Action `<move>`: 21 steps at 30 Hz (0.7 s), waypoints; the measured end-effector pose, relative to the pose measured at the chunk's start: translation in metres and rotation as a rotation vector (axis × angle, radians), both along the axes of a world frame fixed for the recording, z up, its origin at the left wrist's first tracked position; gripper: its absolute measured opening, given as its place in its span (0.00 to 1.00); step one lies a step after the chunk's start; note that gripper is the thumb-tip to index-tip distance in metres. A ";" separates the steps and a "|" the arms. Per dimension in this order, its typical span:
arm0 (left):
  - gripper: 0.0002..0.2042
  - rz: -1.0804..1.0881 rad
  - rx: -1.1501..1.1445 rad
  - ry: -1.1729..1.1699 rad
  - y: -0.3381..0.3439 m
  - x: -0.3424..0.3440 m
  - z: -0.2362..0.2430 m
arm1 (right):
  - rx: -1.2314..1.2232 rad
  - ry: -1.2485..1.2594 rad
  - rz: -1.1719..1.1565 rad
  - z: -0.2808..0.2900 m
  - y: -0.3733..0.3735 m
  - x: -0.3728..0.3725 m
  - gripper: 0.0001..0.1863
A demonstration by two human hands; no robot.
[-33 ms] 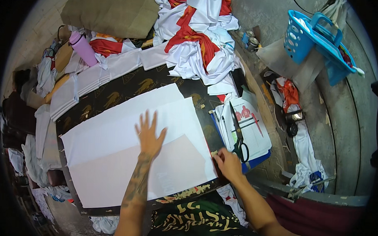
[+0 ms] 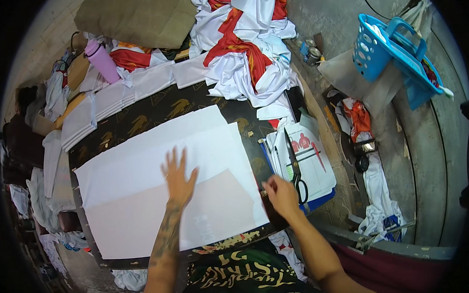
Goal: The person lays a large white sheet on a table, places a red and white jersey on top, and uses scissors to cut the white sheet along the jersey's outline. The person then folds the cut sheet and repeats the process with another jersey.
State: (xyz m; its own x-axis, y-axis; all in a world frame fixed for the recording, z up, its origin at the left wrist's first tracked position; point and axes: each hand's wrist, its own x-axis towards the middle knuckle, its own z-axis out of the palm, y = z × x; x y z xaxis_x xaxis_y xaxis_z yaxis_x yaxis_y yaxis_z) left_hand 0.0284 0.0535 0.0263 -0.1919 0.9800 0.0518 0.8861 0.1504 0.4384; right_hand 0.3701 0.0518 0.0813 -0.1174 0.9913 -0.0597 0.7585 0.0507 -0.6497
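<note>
My left hand [image 2: 178, 178] lies spread, fingers apart, on a stack of white sheets [image 2: 119, 178], over the upper edge of a pinkish, semi-see-through piece within it. My right hand [image 2: 278, 192] is curled, thumb and fingers together, just beside the right edge of the sheets; what is in its fingers, if anything, is hidden. The sheets lie on a dark patterned board [image 2: 171, 108]. Right of them, black-handled scissors [image 2: 299, 186] rest on printed papers [image 2: 318, 175] with red shirt drawings and a red pen, over a blue folder.
Folded white fabric [image 2: 112, 106] lines the board's back edge, near a pink bottle [image 2: 101, 62]. A red and white fabric pile [image 2: 237, 59] and olive cloth [image 2: 133, 16] lie beyond. At the right are a blue plastic basket [image 2: 372, 58] and loose garments [image 2: 380, 198].
My left hand has slid slightly left and toward me. My right hand has shifted a little away from me, its fingers still curled.
</note>
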 end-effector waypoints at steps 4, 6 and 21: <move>0.31 0.201 -0.040 0.002 -0.131 -0.051 0.001 | 0.352 0.009 -0.066 -0.001 0.187 -0.015 0.11; 0.29 0.332 0.011 0.039 -0.195 -0.058 0.006 | 0.553 -0.136 -0.116 -0.002 0.284 -0.015 0.11; 0.34 -0.034 0.494 -0.778 -0.011 -0.019 0.114 | 0.987 1.198 0.385 0.440 0.234 -0.130 0.10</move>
State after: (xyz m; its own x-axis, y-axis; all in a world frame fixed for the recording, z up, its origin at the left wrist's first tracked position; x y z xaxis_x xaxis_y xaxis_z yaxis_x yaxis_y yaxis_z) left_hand 0.0093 0.0424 0.1403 -0.3193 0.8866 0.3346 0.3157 -0.2334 0.9197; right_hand 0.2405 0.2862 0.5211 0.1362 0.4857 0.8635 -0.2980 0.8513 -0.4318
